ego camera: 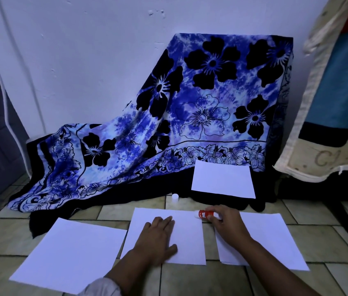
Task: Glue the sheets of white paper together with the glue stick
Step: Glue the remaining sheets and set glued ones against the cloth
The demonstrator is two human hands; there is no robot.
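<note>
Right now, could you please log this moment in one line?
left hand pressing middle sheet | right hand holding glue stick at its corner | cap off

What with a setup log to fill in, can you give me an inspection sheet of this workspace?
Surface: tiled floor, with a dark cloth over its far part.
Job's things: left sheet, middle sheet and right sheet lie in a row on the tiles; a fourth sheet lies on the dark cloth; the glue stick is uncapped, tip at the middle sheet's far right corner; its white cap stands apart on the tiles.
Clutter: nothing seen.
Hands: left hand rests flat on the middle sheet; right hand grips the glue stick.
Cables: nothing clearly seen.
Surroundings: white wall, blue flowered cloth draped against it, padded fabric hanging at right.
</note>
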